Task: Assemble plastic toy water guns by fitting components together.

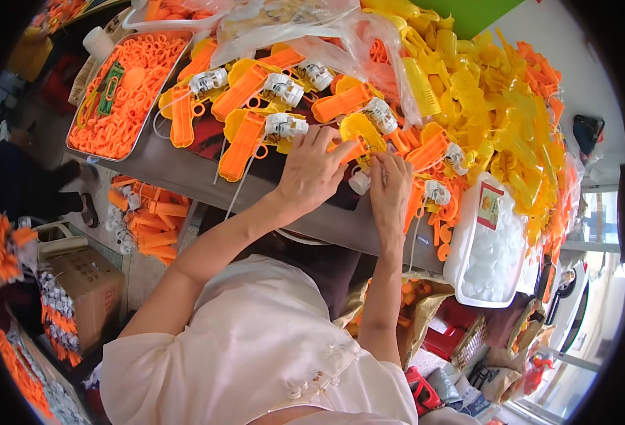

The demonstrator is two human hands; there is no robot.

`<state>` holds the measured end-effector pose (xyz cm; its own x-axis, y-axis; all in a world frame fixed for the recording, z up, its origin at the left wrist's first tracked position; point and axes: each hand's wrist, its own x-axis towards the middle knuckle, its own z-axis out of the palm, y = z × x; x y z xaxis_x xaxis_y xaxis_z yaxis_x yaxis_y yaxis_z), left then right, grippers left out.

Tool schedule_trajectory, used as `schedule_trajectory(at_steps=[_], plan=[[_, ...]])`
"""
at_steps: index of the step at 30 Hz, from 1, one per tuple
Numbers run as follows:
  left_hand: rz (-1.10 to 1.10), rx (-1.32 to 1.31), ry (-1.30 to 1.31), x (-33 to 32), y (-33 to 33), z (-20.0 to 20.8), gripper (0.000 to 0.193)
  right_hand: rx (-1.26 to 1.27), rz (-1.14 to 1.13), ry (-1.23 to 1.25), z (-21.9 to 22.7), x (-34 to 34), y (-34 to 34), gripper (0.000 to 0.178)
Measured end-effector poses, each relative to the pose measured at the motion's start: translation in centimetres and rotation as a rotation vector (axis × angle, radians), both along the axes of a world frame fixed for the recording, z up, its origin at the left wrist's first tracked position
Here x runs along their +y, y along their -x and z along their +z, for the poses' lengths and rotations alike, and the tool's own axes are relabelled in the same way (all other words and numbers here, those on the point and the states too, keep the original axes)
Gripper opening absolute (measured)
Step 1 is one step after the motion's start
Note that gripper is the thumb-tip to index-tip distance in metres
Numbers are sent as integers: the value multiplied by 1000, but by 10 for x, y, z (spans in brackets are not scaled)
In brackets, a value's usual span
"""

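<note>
At the table's near edge, my left hand (311,168) closes its thumb and fingers on the orange part of a yellow-and-orange plastic toy gun (358,127). My right hand (392,183) is closed too, with fingertips pressed together at the same toy's right side; whatever small part they may pinch is hidden. A white cylindrical piece (359,182) shows just below, between the hands. Left of my left hand lies a similar part-built toy gun (241,152), with a white mechanism and a thin tube hanging over the edge. Several more lie behind it.
A metal tray (185,53) of small orange rings stands at the left. To the right rise a heap of yellow shells (479,106) and a white tub (456,273) of translucent pieces. Clear plastic bags (277,35) lie at the back. Boxes and orange parts (158,219) sit below the table.
</note>
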<state>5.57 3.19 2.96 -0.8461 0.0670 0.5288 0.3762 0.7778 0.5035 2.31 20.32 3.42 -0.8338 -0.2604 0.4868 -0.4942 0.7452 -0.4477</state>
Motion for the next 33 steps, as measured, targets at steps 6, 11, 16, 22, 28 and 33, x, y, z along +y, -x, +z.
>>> schedule_trajectory(at_steps=[6, 11, 16, 22, 28, 33], plan=[[-107, 22, 57, -12, 9, -6, 33, -169, -14, 104, 11, 1, -2, 15], [-167, 6, -97, -12, 8, 1, 27, -171, 17, 94, 6, 7, 7, 15], [-138, 88, -77, 3, 20, -3, 22, -151, 33, 77, 3, 10, 10, 15], [-60, -10, 23, -1, 12, -16, 21, -387, 24, 198, 18, 9, 3, 15], [-34, -60, -117, 12, -13, -18, 23, -86, -27, -51, 14, 1, -4, 16], [-24, 25, -139, 12, -16, -30, 25, -81, -26, 20, 6, 3, -3, 19]])
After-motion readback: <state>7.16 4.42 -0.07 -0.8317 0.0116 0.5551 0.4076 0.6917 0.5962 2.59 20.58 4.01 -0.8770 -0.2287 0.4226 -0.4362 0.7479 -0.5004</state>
